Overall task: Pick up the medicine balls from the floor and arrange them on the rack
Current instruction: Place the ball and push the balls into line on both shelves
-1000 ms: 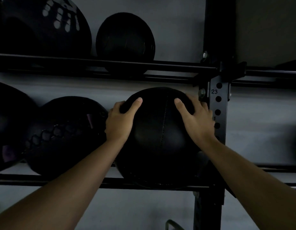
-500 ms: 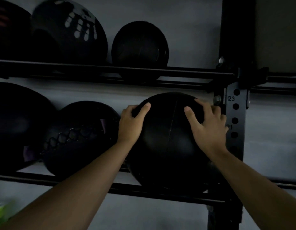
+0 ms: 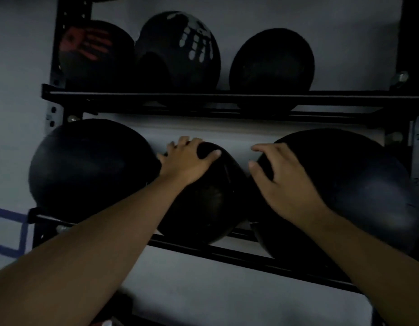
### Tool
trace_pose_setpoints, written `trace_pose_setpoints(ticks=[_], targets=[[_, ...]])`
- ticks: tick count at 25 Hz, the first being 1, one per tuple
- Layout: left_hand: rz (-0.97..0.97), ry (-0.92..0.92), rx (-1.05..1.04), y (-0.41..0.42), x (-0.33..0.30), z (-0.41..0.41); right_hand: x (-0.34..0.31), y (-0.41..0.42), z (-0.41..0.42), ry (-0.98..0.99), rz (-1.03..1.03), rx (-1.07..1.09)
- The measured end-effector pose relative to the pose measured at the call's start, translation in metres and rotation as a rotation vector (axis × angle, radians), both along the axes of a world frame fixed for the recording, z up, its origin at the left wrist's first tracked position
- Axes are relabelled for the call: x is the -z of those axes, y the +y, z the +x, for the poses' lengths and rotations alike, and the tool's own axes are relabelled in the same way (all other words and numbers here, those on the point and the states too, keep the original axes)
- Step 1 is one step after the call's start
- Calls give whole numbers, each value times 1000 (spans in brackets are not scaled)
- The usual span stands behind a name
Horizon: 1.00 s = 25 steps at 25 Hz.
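Resting on the lower shelf [image 3: 227, 250] of the rack [image 3: 203, 97], three black medicine balls sit side by side. Left hand [image 3: 187, 161] lies spread on the middle ball [image 3: 208, 203], whose seam runs top to bottom. Right hand [image 3: 286, 182], fingers [image 3: 265, 148] loosely splayed, touches the right ball [image 3: 359, 189]; round, these show no long axis.

Two bare forearms reach in from below, no sleeves anywhere on them up to the frame's edge; no watch, band or bracelet shows at either wrist; the left hand [image 3: 187, 162] and the right hand [image 3: 286, 182] are ungloved and carry no rings that the dim light lets me make out; fingernails short and plain; the right hand's outline slightly blurred.
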<state>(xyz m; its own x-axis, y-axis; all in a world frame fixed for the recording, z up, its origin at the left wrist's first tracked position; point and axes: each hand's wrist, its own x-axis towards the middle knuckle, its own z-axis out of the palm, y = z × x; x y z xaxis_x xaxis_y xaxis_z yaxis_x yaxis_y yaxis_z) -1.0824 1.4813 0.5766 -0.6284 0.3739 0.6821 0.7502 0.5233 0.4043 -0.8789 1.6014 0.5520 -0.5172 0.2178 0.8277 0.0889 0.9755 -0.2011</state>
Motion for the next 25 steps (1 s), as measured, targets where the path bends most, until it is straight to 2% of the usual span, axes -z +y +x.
trace_pose_setpoints(ticks=[4, 8, 11, 17, 20, 22, 25], targets=[[104, -398, 99, -50, 6, -69, -12, -28, -91, -45, -368, 8], [140, -403, 172, -33, 0, -93, -47, -17, -153, -77, -681, 72], [144, -501, 295, -14, -15, -107, -55, -4, -174, -146, -860, 82], [133, -611, 487, -8, -26, -135, -56, 23, -183, -153, -876, 120], [154, -635, 535, -10, -22, -140, -59, 34, -187, -197, -888, 46], [238, -608, 520, -10, -14, -140, -57, 36, -192, -197, -864, -14], [384, -563, 399, -10, -2, -130, -56, 32, -195, -112, -809, 26]])
